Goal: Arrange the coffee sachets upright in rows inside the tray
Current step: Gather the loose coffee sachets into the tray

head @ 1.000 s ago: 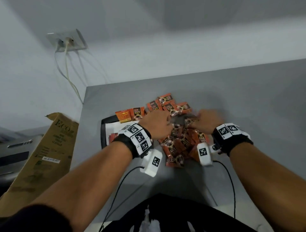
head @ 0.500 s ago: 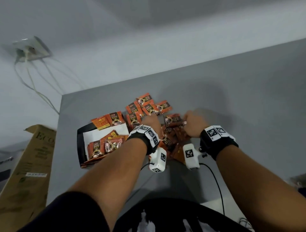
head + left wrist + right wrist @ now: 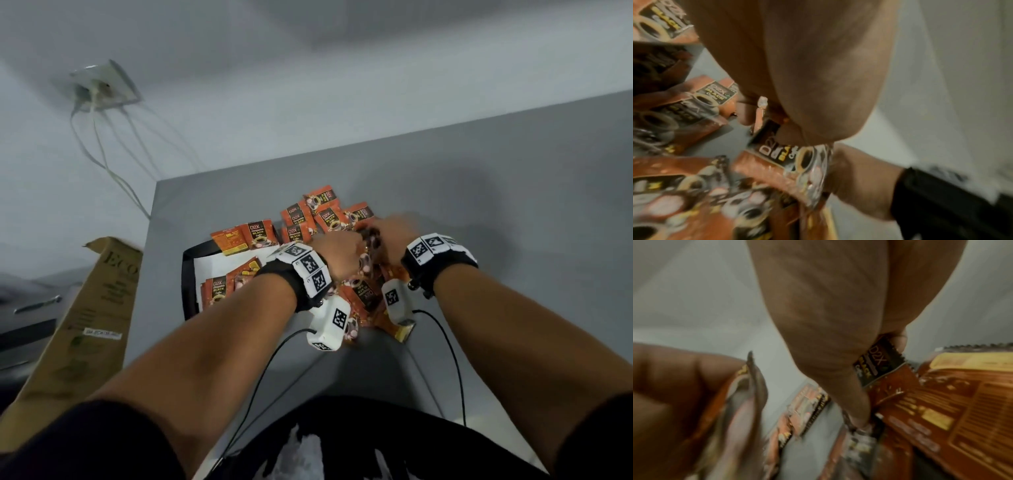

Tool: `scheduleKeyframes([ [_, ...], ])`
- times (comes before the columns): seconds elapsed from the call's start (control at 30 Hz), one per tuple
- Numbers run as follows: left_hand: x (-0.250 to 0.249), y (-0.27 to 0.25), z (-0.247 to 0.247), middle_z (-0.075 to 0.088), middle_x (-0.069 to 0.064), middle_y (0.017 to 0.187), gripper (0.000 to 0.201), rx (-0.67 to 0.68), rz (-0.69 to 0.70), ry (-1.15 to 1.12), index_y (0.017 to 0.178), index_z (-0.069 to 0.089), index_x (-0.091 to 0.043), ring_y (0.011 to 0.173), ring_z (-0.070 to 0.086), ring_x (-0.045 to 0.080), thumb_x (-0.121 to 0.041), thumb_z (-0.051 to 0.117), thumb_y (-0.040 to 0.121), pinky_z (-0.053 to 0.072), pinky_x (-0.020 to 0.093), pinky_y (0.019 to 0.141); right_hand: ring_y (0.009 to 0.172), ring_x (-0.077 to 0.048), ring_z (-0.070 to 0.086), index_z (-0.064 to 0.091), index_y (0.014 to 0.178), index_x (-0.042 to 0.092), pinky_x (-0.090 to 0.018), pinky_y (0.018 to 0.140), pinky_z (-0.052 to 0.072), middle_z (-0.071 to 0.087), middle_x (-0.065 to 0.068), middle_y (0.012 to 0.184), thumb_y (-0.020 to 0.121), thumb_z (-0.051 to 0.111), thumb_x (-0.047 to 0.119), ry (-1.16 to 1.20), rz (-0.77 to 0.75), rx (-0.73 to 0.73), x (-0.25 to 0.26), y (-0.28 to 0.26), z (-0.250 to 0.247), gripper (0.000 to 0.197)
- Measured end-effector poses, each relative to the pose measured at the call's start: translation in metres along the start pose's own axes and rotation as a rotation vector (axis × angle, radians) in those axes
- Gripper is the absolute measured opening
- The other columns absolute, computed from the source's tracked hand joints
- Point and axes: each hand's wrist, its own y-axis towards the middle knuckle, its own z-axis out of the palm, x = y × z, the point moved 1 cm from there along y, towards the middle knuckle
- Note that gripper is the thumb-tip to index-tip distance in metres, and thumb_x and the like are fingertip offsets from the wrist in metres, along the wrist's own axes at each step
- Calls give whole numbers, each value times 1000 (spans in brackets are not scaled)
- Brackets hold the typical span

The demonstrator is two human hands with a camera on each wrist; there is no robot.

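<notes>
While both forearms reach out over the grey table (image 3: 496, 192), the head view shows the left hand (image 3: 337, 251) and the right hand (image 3: 394, 233) meeting above a loose heap of orange coffee sachets (image 3: 359, 291). Further sachets (image 3: 310, 214) lie flat beyond the knuckles. At the left sits a black tray (image 3: 189, 274) lined with white paper; a few sachets (image 3: 215, 291) lie inside it and two (image 3: 245, 236) rest across its far edge. Fingers are hidden behind the backs of the hands here, so their grip cannot be read from this angle. A cardboard box (image 3: 85, 318) leans beside the table at the left, and cables hang from a wall socket (image 3: 102, 87).

From the left wrist camera, the left hand (image 3: 797, 65) has its fingers curled down around the top of a sachet (image 3: 785, 155), pinching it. The other hand (image 3: 859, 181) presses against that same packet's lower side. More sachets (image 3: 701, 100) are scattered over the grey surface to the left, blurred.

From the right wrist camera, the right hand (image 3: 828, 313) closes on a sachet (image 3: 879, 365), thumb and fingers clamping its serrated black corner. The left hand (image 3: 674, 394) sits at the lower left with a crumpled packet (image 3: 748, 394) against it. A sachet (image 3: 951, 410) lying back-side up fills the right of the view.
</notes>
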Motion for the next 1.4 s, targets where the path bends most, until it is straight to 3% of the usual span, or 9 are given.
scheduleKeyframes([
  [0.13, -6, -2, 24, 63, 5, 109, 37, 90, 37, 191, 127, 52, -13, 90, 60, 24, -11, 60, 91, 56, 37, 81, 125, -34, 49, 52, 134, 20, -41, 108, 38, 56, -13, 131, 84, 75, 32, -125, 42, -13, -1, 7, 5, 56],
  [0.23, -9, 1, 35, 52, 2, 89, 51, 144, 73, 331, 127, 51, -16, 78, 54, 23, -22, 73, 81, 56, 37, 71, 109, -28, 62, 58, 99, 24, -37, 103, 40, 66, -9, 111, 91, 68, 25, -155, 1, -38, 0, 2, 1, 13],
  [0.3, -11, 1, 36, 48, 4, 92, 58, 128, 89, 409, 129, 51, -18, 79, 51, 22, -19, 76, 77, 51, 35, 69, 92, -24, 63, 48, 79, 26, -36, 98, 41, 65, -2, 97, 95, 60, 25, -171, -7, -92, -3, -1, 1, 20],
  [0.6, -7, -7, 29, 50, 7, 140, 54, -75, -10, 370, 141, 46, -17, 131, 45, 30, -14, 63, 89, 43, 44, 102, 80, -24, 62, 56, 93, 19, -30, 65, 48, 65, -4, 88, 79, 69, 37, 169, 167, -106, -40, -19, -6, 26],
  [0.73, 4, -14, 3, 63, 5, 118, 41, 12, 42, 225, 132, 49, -18, 107, 59, 26, -10, 54, 91, 51, 42, 94, 68, -20, 63, 68, 87, 8, -23, 50, 38, 68, -8, 80, 87, 70, 25, 140, 151, -3, -39, -38, 14, 17],
  [0.97, 6, -32, -2, 64, 7, 117, 45, 180, 105, 383, 138, 51, -18, 103, 62, 24, -14, 53, 93, 54, 36, 87, 119, -36, 55, 40, 135, 8, -41, 93, 48, 53, -15, 130, 79, 80, 38, 95, 373, -49, -42, -31, 61, 76],
  [1.1, 1, -44, 17, 55, 3, 90, 46, 263, 115, 495, 127, 48, -14, 82, 54, 20, -13, 66, 85, 51, 35, 73, 124, -39, 39, 48, 124, 14, -45, 96, 40, 47, -18, 133, 71, 77, 48, -14, 433, -98, -42, -21, 69, 70],
  [1.2, 0, -50, 34, 58, 10, 99, 61, 225, 131, 500, 138, 35, -18, 83, 52, 25, -8, 65, 86, 47, 37, 67, 121, -40, 40, 46, 122, 14, -45, 94, 39, 46, -20, 130, 74, 70, 33, 7, 490, -90, -41, -17, 68, 57],
  [1.4, 1, -48, 53, 56, 11, 135, 54, 143, 154, 577, 142, 42, -17, 129, 46, 34, -8, 56, 91, 29, 49, 114, 124, -41, 48, 38, 134, -1, -45, 98, 46, 49, -24, 133, 87, 64, 16, 78, 405, -105, -34, -26, 54, 56],
])
